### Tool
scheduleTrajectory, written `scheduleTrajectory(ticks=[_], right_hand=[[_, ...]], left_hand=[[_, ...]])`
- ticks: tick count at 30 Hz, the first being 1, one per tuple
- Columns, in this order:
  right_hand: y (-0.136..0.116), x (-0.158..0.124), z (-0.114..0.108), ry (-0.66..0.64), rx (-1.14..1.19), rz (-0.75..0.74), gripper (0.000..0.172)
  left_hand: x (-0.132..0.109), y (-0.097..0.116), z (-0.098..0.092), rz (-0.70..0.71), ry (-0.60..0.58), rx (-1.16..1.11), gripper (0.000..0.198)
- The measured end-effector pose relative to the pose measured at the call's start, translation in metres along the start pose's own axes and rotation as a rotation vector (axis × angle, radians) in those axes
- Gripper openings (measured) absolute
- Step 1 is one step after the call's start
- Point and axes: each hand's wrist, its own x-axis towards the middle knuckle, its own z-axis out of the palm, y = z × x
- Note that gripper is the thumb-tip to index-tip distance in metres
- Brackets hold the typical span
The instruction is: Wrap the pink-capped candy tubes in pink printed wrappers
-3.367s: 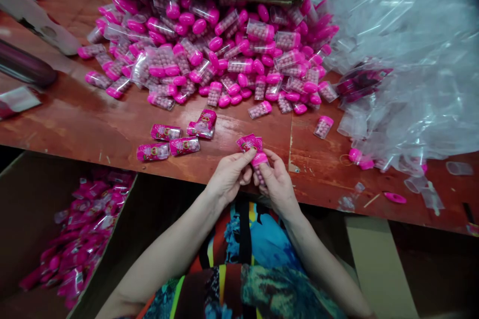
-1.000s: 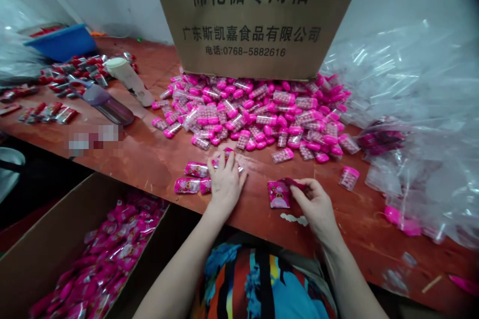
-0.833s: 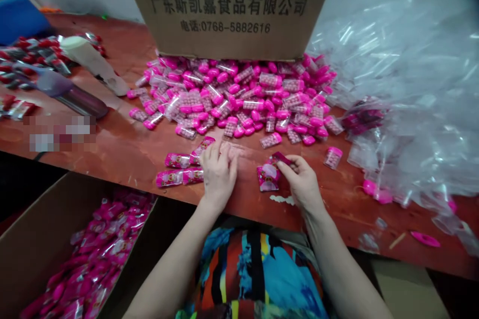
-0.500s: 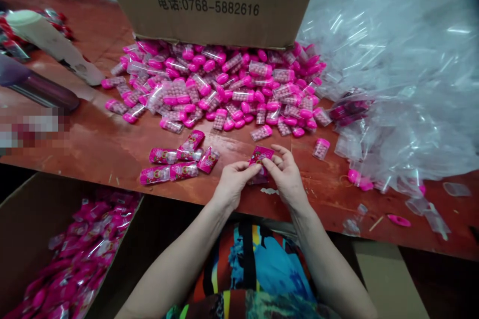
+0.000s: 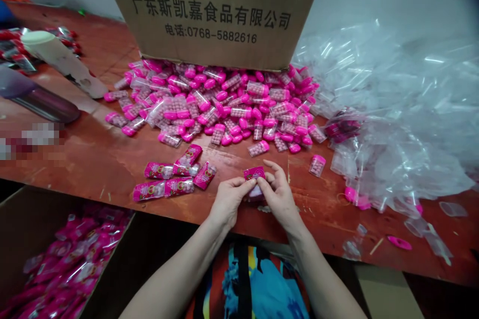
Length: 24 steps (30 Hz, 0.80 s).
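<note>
As a pink wrapper (image 5: 254, 174) is pinched between the closed fingertips of the left hand (image 5: 228, 200) and right hand (image 5: 279, 197) at the near edge of the table (image 5: 93, 162), a candy tube (image 5: 256, 193) appears half sleeved; square alignment is judged necessary next.

Both hands are meeting at the table's near edge: the left hand (image 5: 229, 198) and right hand (image 5: 279, 193) are pinching a pink printed sleeve (image 5: 254, 174) over a candy tube (image 5: 256, 192). Five sleeved tubes (image 5: 170, 178) are lying just left, before the pile of unsleeved tubes (image 5: 220, 107).
</note>
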Motion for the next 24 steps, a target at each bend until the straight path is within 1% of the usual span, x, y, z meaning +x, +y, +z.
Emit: scheduleTrajectory(ticks=[3,7,10,16,18,21,24], right_hand=[[0.001,0.005,0.003,0.008,-0.086,-0.018,0.045],[-0.003,0.013,-0.002,-0.062,-0.275,-0.089,0.035],[-0.006,0.018,-0.004,-0.096,-0.267,-0.108,0.029],[-0.006,0.024,0.001,-0.067,-0.287,-0.145,0.022],[-0.005,0.026,0.001,-0.064,-0.288,-0.152,0.020],[-0.005,0.033,-0.004,-0.070,-0.316,-0.172,0.019],[-0.006,0.040,-0.007,-0.111,-0.335,-0.162,0.021]], left_hand=[[0.002,-0.001,0.003,-0.004,0.031,0.002,0.039],[0.004,0.003,0.001,-0.033,0.017,-0.004,0.039],[0.006,0.008,0.002,-0.058,0.011,-0.040,0.040],[0.013,0.012,0.006,-0.067,0.021,-0.091,0.043],[0.016,0.014,0.005,-0.081,0.005,-0.105,0.042],[0.021,0.019,0.001,-0.132,-0.060,-0.124,0.039],[0.023,0.023,-0.003,-0.157,-0.106,-0.113,0.035]])
